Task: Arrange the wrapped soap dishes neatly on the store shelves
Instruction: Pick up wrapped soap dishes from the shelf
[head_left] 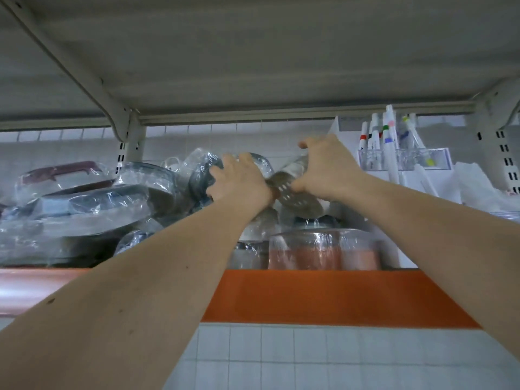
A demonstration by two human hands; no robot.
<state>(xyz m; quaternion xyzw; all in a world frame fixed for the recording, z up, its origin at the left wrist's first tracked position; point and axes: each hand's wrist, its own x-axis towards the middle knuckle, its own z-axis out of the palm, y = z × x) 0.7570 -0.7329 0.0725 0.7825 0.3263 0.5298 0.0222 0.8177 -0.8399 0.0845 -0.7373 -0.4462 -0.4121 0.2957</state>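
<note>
The right hand [327, 167] grips one wrapped soap dish [295, 192], grey, tilted, its slotted base facing the camera, held above the stacked goods. The left hand [240, 180] curls its fingers over the film of a second wrapped dish [202, 175] just left of it; both wrists nearly touch. Below them stands a film-wrapped pink container [323, 253] on the orange-edged shelf [323, 296]. To the left lies a heap of wrapped dark dishes [84, 218], too blurred by plastic to count, one with a maroon handle [62, 171]. At right, a clear holder [402, 160] contains about six white pens [389, 133], their lower ends hidden.
</note>
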